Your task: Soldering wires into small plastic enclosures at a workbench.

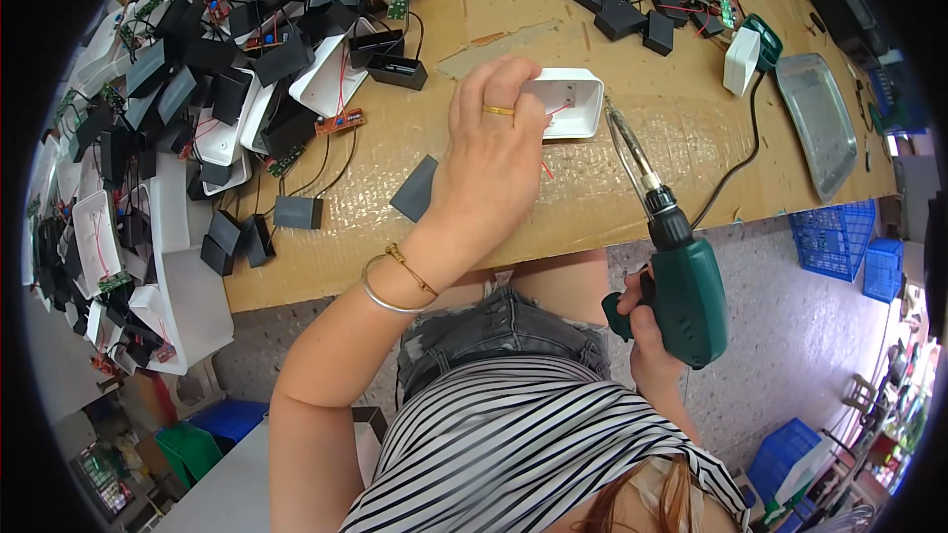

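My left hand [486,153] is closed around a small white plastic casing [591,109], its open side facing up. Thin red wires show inside the casing, and a red wire end pokes out below my fingers. In my right hand [647,343] is a green soldering gun [694,301], gripped by its handle. Its long metal tip points up and away from me, ending close to the casing's right edge; whether they touch I cannot tell. A flat dark grey box [415,188] lies beside my left wrist, partly hidden by it.
Black boxes, white casings, circuit boards and wires form a large heap [232,59] at the left. Another pile [622,20] lies at the far right. A metal tray [820,123] sits at the table's right, near a white-and-green corded block [743,61]. Blue crates [832,242] stand below.
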A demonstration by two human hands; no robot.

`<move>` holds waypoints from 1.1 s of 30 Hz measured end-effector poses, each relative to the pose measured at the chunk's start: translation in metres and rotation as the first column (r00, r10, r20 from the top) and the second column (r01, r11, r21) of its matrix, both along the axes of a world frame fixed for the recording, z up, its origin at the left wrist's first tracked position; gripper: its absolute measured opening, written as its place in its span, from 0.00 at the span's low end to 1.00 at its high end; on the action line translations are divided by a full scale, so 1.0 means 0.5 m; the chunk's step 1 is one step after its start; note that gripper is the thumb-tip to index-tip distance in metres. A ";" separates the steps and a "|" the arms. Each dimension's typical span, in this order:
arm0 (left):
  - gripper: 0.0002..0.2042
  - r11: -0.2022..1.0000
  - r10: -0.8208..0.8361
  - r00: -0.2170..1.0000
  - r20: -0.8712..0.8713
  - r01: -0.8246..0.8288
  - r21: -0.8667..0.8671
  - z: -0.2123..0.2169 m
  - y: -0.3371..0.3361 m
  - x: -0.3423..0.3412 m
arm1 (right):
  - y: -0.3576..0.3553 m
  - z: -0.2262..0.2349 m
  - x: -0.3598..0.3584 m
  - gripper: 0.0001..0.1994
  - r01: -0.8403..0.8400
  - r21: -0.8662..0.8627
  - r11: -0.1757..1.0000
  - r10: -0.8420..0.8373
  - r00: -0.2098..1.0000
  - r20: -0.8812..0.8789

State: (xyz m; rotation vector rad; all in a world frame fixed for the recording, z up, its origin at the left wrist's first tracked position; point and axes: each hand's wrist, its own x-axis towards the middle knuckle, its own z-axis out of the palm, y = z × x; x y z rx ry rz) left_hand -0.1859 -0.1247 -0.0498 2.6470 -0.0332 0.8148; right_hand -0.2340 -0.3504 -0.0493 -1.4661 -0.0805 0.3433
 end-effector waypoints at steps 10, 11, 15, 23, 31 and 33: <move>0.06 1.000 0.010 1.000 0.005 -0.010 0.029 -0.001 0.002 0.000 | 0.011 0.005 0.005 0.19 -0.011 -0.160 0.987 0.020 0.999 0.050; 0.07 0.999 0.016 1.000 0.004 -0.016 0.035 -0.001 0.001 0.000 | 0.013 0.007 0.005 0.19 -0.012 -0.161 0.987 0.020 0.998 0.051; 0.07 1.000 0.017 0.999 0.035 -0.017 0.010 -0.005 0.002 0.002 | 0.017 0.016 0.004 0.18 -0.008 -0.171 0.985 0.008 1.000 0.002; 0.06 0.999 0.016 1.000 0.002 -0.016 0.040 -0.001 0.004 0.000 | 0.027 0.013 0.003 0.18 0.007 -0.191 0.982 0.001 0.999 0.042; 0.06 1.000 0.000 1.000 0.019 -0.001 0.030 -0.004 0.006 0.001 | 0.026 0.026 0.005 0.16 -0.020 -0.212 0.977 0.004 0.997 -0.075; 0.06 1.000 -0.002 1.000 0.028 0.001 0.024 -0.004 0.006 0.001 | 0.026 0.027 0.006 0.16 -0.019 -0.200 0.980 0.003 0.997 -0.075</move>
